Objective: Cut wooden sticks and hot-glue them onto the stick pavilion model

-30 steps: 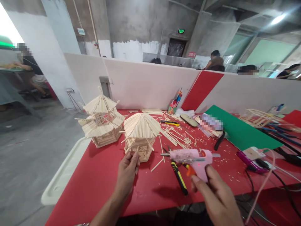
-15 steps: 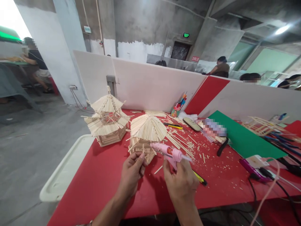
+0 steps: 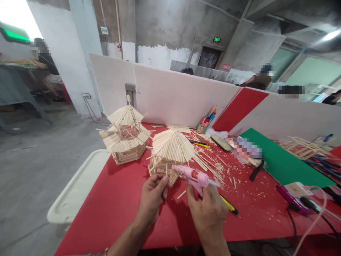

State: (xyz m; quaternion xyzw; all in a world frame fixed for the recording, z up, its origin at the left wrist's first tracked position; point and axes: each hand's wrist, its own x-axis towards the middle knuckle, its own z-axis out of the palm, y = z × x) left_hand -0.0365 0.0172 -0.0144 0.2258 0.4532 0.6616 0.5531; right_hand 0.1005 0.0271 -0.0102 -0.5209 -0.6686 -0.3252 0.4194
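My right hand (image 3: 209, 209) is wrapped round the grip of a pink glue gun (image 3: 193, 175). The nozzle points left, close to the top of a short wooden stick (image 3: 167, 169) that stands upright in the pinch of my left hand (image 3: 154, 188). Just behind both hands sits a small pavilion model (image 3: 172, 145) of thin wooden sticks, with a sloped, ribbed roof. My left fingers overlap its lower front, and I cannot tell whether they touch it. To its left is a two-roofed pavilion model (image 3: 128, 133) of the same sticks.
Loose sticks (image 3: 209, 165) and scraps spread over the red table (image 3: 112, 220). A yellow cutter (image 3: 229, 204) lies beside my right hand. A pen cup (image 3: 204, 125), a green board (image 3: 282, 160) and a power strip (image 3: 298, 195) with cables are farther right. A white partition (image 3: 165, 96) borders the back.
The whole view has shifted slightly, so the table and models appear a little farther right. The glue gun and the stick keep nearly the same position relative to each other.
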